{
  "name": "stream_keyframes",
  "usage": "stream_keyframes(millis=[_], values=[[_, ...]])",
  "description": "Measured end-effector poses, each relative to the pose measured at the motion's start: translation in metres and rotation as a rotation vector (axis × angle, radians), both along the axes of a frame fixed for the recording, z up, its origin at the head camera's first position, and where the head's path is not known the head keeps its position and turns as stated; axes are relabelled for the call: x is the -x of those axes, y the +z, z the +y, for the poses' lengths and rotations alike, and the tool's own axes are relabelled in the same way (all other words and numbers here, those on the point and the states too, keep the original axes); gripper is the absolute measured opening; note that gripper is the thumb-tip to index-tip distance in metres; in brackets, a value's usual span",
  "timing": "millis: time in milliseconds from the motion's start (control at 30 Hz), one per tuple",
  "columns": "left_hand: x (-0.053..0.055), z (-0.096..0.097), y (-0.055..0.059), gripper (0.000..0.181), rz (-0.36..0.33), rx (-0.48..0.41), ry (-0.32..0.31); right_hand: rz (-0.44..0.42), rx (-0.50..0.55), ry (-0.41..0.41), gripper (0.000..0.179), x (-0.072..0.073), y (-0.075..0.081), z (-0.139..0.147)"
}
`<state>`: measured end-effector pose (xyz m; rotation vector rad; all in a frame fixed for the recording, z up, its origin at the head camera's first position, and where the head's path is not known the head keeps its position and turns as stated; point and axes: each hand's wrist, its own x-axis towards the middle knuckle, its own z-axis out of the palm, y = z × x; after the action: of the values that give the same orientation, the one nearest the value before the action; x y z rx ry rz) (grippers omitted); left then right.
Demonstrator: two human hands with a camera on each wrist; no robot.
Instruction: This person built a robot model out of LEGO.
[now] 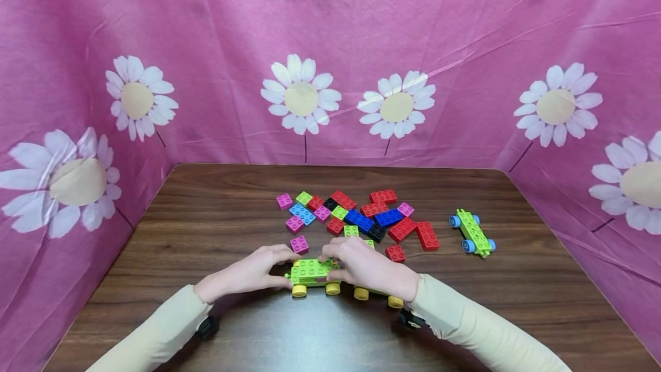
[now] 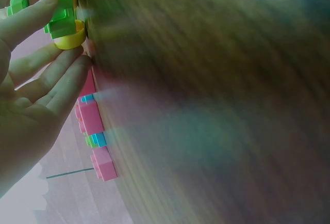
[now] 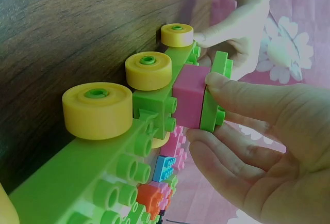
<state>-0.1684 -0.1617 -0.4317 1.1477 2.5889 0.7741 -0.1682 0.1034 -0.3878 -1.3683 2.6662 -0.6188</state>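
Observation:
A green toy wagon base [image 3: 147, 105] on yellow wheels [image 1: 299, 291] stands near the table's front. On it sits a pink brick [image 3: 191, 96], topped by a flat green studded piece [image 1: 311, 268]. My right hand [image 1: 369, 266] pinches that green piece between thumb and fingers. My left hand [image 1: 253, 271] holds the wagon's left end, its thumb on the near side and fingers on the far side. Joined or close behind at the right is a second green wagon base [image 3: 67, 175] with bare studs, partly hidden under my right hand in the head view.
Loose red, blue, pink, green and black bricks lie beyond the hands, among them a blue brick [image 1: 358, 221] and a red brick [image 1: 427, 236]. A green wagon base with blue wheels [image 1: 473, 232] stands at the right. Pink flowered cloth [image 1: 330, 27] hangs around the table [image 1: 181, 223].

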Motion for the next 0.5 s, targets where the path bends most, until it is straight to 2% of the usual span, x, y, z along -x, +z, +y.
stream_keyframes(millis=[267, 400, 500], values=[[-0.001, 0.0, 0.002, 0.049, 0.015, -0.003, -0.002, -0.011, -0.02, 0.005, 0.024, 0.001, 0.002, 0.001], [-0.001, 0.0, 0.0, 0.05, 0.024, 0.005, -0.001, -0.044, -0.059, 0.058, 0.028, 0.005, 0.006, 0.004], [-0.001, 0.0, -0.001, 0.051, 0.027, 0.007, -0.001, -0.06, -0.042, 0.098, 0.029, 0.013, 0.01, 0.008]])
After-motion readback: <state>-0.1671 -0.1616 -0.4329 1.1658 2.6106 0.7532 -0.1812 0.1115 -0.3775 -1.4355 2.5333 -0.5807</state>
